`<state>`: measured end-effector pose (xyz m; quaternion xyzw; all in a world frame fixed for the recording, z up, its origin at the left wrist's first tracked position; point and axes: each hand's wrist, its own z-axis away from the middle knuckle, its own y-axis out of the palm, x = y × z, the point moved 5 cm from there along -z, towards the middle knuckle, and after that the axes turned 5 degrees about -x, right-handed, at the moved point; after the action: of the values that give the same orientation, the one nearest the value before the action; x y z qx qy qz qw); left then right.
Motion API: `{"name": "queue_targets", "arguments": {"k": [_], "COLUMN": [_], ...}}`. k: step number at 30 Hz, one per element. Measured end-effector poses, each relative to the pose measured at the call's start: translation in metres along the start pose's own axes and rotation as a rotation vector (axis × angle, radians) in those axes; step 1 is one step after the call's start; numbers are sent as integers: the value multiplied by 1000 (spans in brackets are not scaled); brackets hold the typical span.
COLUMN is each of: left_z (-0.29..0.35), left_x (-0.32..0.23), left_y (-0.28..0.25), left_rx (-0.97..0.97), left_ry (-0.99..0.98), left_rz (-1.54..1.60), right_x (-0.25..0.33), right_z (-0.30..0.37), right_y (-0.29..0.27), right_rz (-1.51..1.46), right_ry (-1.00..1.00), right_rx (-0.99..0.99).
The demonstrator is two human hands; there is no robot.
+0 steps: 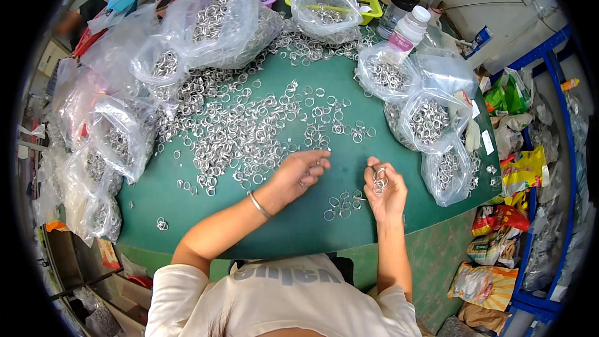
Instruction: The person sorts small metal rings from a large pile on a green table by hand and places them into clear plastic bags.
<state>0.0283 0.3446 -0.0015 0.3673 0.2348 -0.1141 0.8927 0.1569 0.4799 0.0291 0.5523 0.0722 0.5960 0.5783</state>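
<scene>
Right hand (388, 195) grasping metal rings (380, 182)
A light grip should suit best (left hand (298, 173) half-curled, cannot tell whether its fingers hold anything).

Grey lettering (287, 278) crosses the shirt (249, 309) below the left hand (297, 178); a printed pink label (400, 41) wraps the bottle (414, 24) beyond the right hand (385, 192).

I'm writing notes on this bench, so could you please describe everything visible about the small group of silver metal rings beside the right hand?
The small group of shiny silver, metal-looking rings lies loose on the dark green, flat tabletop, just left of the bare right hand, which appears not to touch it. The rings are slim, round hoops, their finer detail too small to make out. Several appear to touch or overlap.
</scene>
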Motion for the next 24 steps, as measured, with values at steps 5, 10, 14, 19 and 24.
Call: {"name": "queue_targets", "arguments": {"k": [5, 10, 14, 19, 24], "left_z": [1, -22, -32, -47, -26], "left_x": [-19, -51, -56, -63, -77], "left_y": [20, 9, 41, 24, 19], "left_rx": [-104, -185, -244, -270, -221], "left_ry": [-143, 627, 1013, 989, 1011], "left_rz": [432, -1130, -1623, -1789, -1591], "right_x": [18, 29, 11, 13, 29], "right_z": [-30, -62, -71, -72, -61], "right_y": [-11, 24, 53, 27, 35], "right_rz": [417, 1223, 1850, 2049, 1959], "right_ry": [-100, -490, -818, -788, -603], "right_rx": [-116, -109, 74, 16, -49]}}
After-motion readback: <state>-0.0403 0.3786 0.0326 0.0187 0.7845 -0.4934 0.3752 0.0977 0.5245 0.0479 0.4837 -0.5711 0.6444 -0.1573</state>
